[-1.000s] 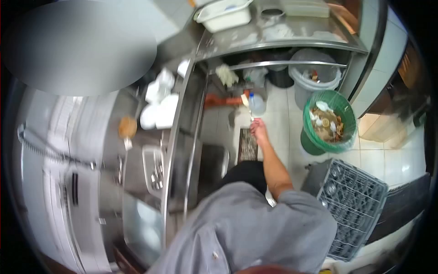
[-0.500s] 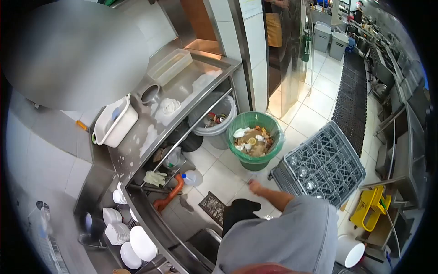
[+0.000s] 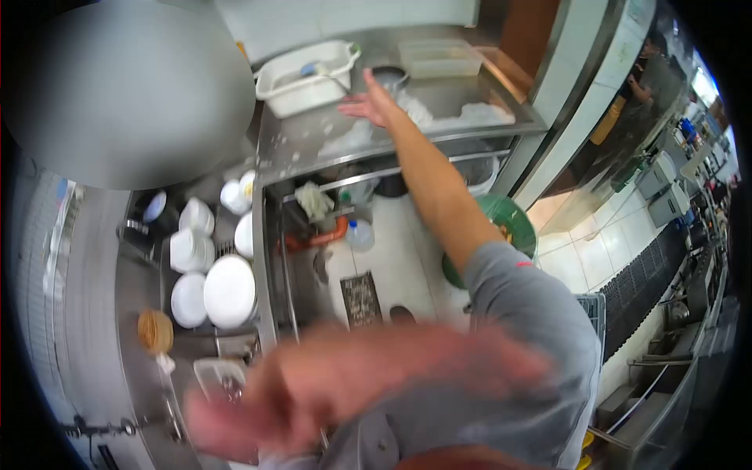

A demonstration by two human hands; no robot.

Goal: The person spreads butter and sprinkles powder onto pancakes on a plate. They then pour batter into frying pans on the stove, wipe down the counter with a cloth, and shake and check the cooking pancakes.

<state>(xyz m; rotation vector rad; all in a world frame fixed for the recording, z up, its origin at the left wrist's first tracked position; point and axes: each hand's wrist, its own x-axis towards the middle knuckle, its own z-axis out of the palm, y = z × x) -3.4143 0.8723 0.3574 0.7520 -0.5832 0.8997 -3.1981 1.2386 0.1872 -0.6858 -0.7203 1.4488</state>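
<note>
My right hand (image 3: pixel 374 103) is stretched out over the steel counter (image 3: pixel 313 141), its fingers apart and nothing in it. Just left of it stands a white plastic tub (image 3: pixel 290 92) with a blue and white utensil (image 3: pixel 311 70) in it. Beyond the hand are a dark round pan (image 3: pixel 389 75) and a crumpled white cloth (image 3: pixel 415 108); the arm and hand partly hide them. My left hand (image 3: pixel 313 392) is close to the camera at the bottom, smeared by motion, so its grip does not show.
Stacked white bowls (image 3: pixel 192 251) and plates (image 3: pixel 229 291) stand in the sink area at left. A clear container (image 3: pixel 440 59) sits at the counter's back. A green-lined waste bin (image 3: pixel 509 223) and grey glass rack (image 3: pixel 593 313) stand at right. A jug (image 3: pixel 361 235) is on the floor.
The view has turned so the counter and sink fill more of it. My right arm has swung from low near the bin out over the counter. My left hand has come into view.
</note>
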